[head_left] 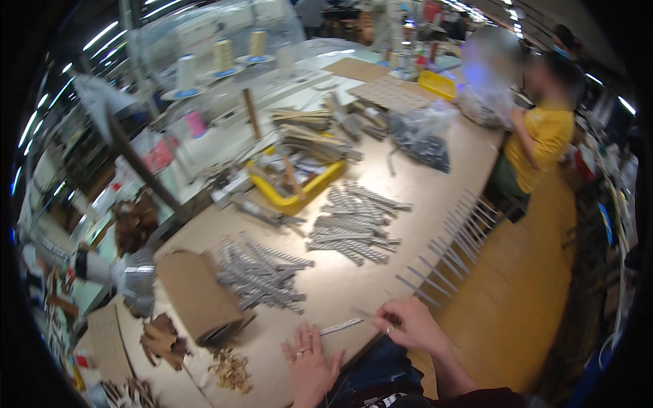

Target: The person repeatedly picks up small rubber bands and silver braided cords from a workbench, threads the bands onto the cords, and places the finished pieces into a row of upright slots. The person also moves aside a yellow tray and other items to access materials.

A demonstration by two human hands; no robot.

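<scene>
My left hand (309,357) lies flat on the table with its fingers spread. Its fingertips touch one end of a short grey-and-white patterned strip (342,327). Just right of that strip, my right hand (407,322) is closed in a pinch. A thin, blurred grey sliver shows at its fingertips, too unclear to name. Beyond my hands are two loose piles of similar patterned strips, a left pile (262,272) and a middle pile (357,223). Along the table's right edge, several narrow strips (445,255) are laid in a row, their ends sticking out over the edge.
A brown half-round block (197,296) stands left of my hands, near curled tan scraps (231,370) and brown leather pieces (163,340). Farther off are a yellow tray (299,202) of tools and a plastic bag (425,136). A person in a yellow shirt (547,139) is at the far right.
</scene>
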